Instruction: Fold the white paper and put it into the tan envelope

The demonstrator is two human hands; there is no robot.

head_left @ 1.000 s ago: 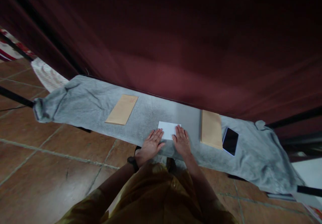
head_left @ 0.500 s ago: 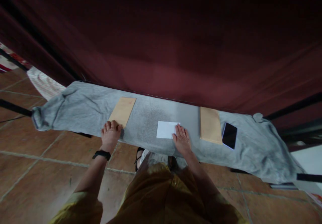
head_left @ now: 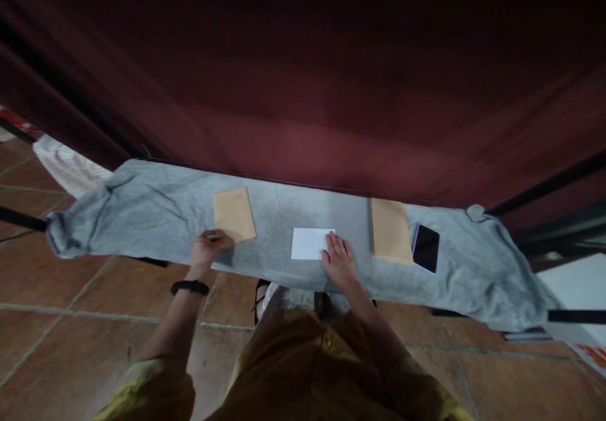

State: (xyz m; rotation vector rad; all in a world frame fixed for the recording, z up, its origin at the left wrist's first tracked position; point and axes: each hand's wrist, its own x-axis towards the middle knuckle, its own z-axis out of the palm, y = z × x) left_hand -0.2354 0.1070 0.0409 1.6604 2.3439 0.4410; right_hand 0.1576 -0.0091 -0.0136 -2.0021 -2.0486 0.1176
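A dark red curtain (head_left: 303, 105) is filling the upper half of the frame, its top fading to near black. Brown floor tiles (head_left: 108, 351) with pale joints are showing along the lower left and lower right. A grey cloth (head_left: 156, 209) is stretching across the middle of the frame from left to right, lying fairly smooth at the centre and bunching into folds at both ends. The person's mustard-coloured clothing (head_left: 303, 370) is taking up the bottom centre.

On the cloth, right of centre, a brown paper stack (head_left: 391, 230) is lying flat, looking like several envelopes together. Left of centre, a single-looking brown envelope (head_left: 234, 213) is lying at a slant, a faint reddish mark showing near its top edge.

The left hand (head_left: 203, 250) is closing narrowly over the envelope's lower left corner — the thumb and fingers are pinching it there. The right hand (head_left: 339, 263) is resting flat, fingers straight and close together, grasping nothing; its fingertips are covering the right edge of a white sheet (head_left: 307, 244), which is lying flat near the centre of the frame, between the 2 brown items.

A phone (head_left: 427, 248) is lying dark-screened just right of the stack — whether they are touching, I cannot tell. A black wristband (head_left: 189, 287) is circling the left wrist.
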